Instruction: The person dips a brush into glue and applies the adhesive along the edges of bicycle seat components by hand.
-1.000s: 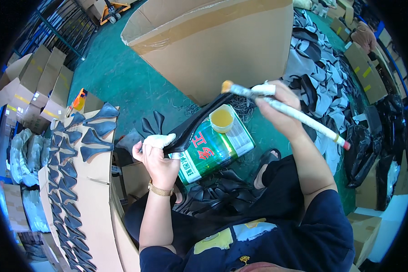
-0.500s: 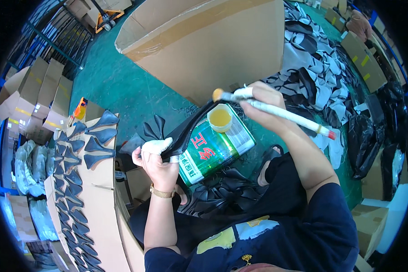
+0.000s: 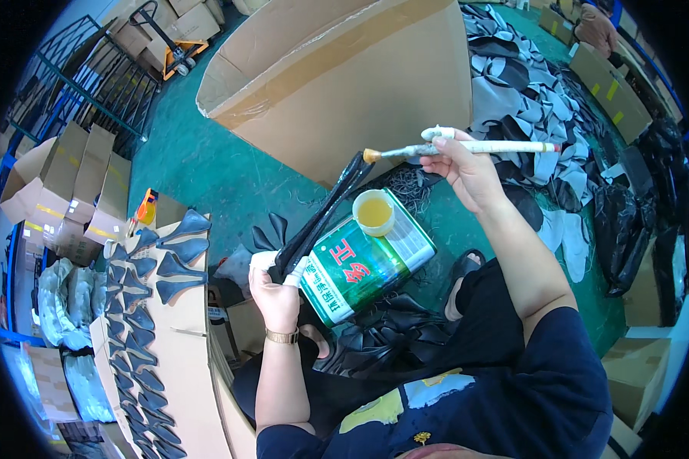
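My left hand (image 3: 274, 297), with white wraps on its fingers, is closed on the lower end of a long black leather-like piece (image 3: 323, 218). The piece slants up and away to the right. In my right hand (image 3: 467, 167) is a brush (image 3: 505, 146) with a white-wrapped handle, held nearly level. Its bristles touch or almost touch the piece's upper end. Below the brush, a white cup (image 3: 374, 213) of yellowish liquid stands on a green metal can (image 3: 360, 268). Between my feet lie several dark cut pieces (image 3: 394, 333).
A large cardboard box (image 3: 352, 99) stands ahead. On the left, dark shaped pieces (image 3: 134, 329) lie in rows on a cardboard surface (image 3: 187, 363). A heap of grey and black scraps (image 3: 524, 107) covers the floor at right. A person (image 3: 597, 30) is at the far right.
The brush has swung from slanting down to the right to nearly level. The black piece now points up more steeply and looks narrower. My right hand has shifted slightly right.
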A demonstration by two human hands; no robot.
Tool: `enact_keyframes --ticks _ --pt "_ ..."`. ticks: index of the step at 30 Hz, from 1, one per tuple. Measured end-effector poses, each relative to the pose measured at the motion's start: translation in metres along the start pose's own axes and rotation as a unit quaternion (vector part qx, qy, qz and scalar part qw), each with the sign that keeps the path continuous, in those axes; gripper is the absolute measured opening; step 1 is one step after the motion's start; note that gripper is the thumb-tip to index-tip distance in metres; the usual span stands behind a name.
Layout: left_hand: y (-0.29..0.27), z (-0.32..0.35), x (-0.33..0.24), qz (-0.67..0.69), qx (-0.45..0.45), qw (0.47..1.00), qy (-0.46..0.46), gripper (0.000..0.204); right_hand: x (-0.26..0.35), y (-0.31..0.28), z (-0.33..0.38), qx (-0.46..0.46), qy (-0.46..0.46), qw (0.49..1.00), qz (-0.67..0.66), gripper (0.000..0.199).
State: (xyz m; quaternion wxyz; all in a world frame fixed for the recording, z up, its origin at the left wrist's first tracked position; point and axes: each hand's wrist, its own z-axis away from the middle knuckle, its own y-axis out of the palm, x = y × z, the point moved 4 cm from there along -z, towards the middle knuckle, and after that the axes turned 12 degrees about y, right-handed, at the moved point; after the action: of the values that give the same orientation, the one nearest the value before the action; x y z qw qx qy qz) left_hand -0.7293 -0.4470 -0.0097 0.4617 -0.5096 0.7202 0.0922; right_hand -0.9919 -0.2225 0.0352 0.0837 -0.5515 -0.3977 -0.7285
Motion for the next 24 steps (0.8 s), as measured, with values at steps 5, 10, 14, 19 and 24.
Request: enact_keyframes --ticks 5,10,14,19,24 --pt "0.0 0.0 0.002 -0.065 0.013 0.997 0.035 0.031 0.006 -0.002 0.0 -0.028 -0.032 0.999 0.016 0.024" --pt "-0.001 0.0 0.005 -0.052 0.003 0.999 0.013 0.031 0.003 -0.001 0.0 -0.02 -0.015 0.999 0.024 0.023" --pt "-0.002 0.0 0.006 -0.059 -0.004 0.998 0.015 0.031 0.008 -0.015 -0.003 -0.039 -0.016 0.996 0.078 0.022" --pt "0.004 -0.001 0.001 -0.039 -0.005 0.999 0.035 0.029 0.009 -0.002 0.011 -0.034 -0.022 0.999 0.019 0.021" --pt "0.0 0.004 -0.002 0.019 -0.004 1.0 0.004 0.028 0.005 -0.012 0.016 -0.019 0.036 0.998 0.055 0.021"
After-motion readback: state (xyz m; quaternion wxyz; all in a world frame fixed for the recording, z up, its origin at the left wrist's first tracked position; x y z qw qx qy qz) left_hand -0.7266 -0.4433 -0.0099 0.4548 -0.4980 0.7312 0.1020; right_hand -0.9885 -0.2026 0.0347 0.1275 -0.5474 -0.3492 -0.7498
